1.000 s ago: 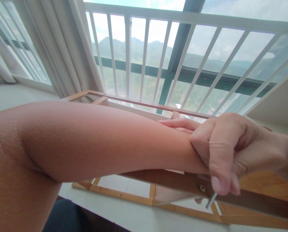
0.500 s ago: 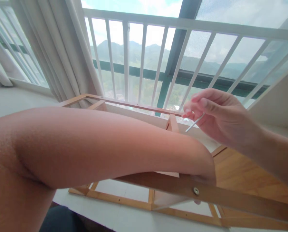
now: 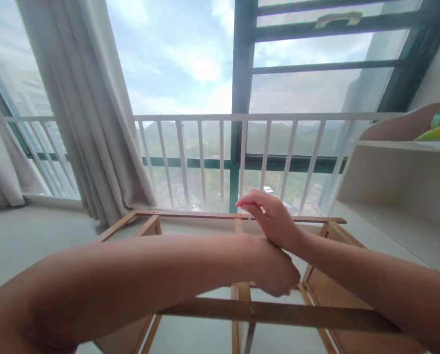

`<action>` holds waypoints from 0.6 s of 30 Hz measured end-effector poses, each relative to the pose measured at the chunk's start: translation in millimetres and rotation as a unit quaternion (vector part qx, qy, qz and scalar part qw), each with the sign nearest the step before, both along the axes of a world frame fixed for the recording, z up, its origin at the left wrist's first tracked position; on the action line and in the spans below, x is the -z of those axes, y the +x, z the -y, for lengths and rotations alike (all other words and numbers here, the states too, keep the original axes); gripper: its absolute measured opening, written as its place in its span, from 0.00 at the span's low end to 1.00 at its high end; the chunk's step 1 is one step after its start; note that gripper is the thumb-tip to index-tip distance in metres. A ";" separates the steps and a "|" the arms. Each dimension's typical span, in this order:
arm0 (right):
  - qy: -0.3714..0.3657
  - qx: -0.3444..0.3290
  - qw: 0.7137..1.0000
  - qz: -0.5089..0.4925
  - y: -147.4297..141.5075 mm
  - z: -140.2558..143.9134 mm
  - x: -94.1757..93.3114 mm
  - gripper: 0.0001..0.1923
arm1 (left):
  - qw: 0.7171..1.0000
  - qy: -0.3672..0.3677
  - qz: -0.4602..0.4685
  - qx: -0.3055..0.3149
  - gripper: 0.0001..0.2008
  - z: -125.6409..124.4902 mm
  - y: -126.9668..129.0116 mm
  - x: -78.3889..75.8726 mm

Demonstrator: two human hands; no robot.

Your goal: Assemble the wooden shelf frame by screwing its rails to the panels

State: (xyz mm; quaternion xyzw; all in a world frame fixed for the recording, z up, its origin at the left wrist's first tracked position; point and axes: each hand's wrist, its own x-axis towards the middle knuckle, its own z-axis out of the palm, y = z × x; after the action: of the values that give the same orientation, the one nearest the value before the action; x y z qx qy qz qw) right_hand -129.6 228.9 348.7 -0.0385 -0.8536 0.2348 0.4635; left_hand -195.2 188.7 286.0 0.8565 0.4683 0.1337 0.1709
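Note:
My right hand [image 3: 269, 216] is closed in a pinch on a slim silver hex key [image 3: 249, 219], whose short end sticks out below the fingers. The right wrist crosses just above my left hand [image 3: 277, 273]. My left hand is bent down and curled in over the wooden frame [image 3: 316, 315], and its fingertips are hidden, so what it grips cannot be made out. A small metal bolt head [image 3: 252, 310] sits in the front bar of the frame, below the left hand.
Behind the frame runs a white railing [image 3: 201, 118] before a large window. A grey curtain [image 3: 79, 108] hangs at the left. To the right stands a white shelf unit [image 3: 390, 172] with a colourful item on top. Wooden panels [image 3: 356, 295] fill part of the frame.
The view has tilted up and drawn back. My right hand, still holding the hex key, now appears closer to the left wrist. The left hand now shows above the front bar instead of behind it.

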 end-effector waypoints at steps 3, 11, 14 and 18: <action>0.060 -0.002 0.998 -0.016 1.2 5.8 -19.8 0.10 | 0.994 0.018 -0.090 0.056 0.21 38.2 -15.3 -51.0; 0.049 0.003 0.996 0.071 37.1 68.1 -37.0 0.09 | 0.960 0.195 0.108 -0.172 0.14 196.9 -44.4 -61.3; 0.072 0.009 0.992 0.103 54.9 97.8 -9.7 0.08 | 0.899 0.156 0.332 -0.238 0.16 230.7 -37.0 -1.0; 0.085 0.078 0.989 0.097 68.8 125.0 11.5 0.07 | 0.840 0.107 0.448 -0.286 0.20 226.3 -19.1 55.3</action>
State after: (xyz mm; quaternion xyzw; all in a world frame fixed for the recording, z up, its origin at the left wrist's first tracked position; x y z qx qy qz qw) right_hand -60.8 103.9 337.3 -0.0876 -0.9057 0.1196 0.3971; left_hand -214.2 -37.6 230.7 0.5444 0.5474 0.5949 0.2236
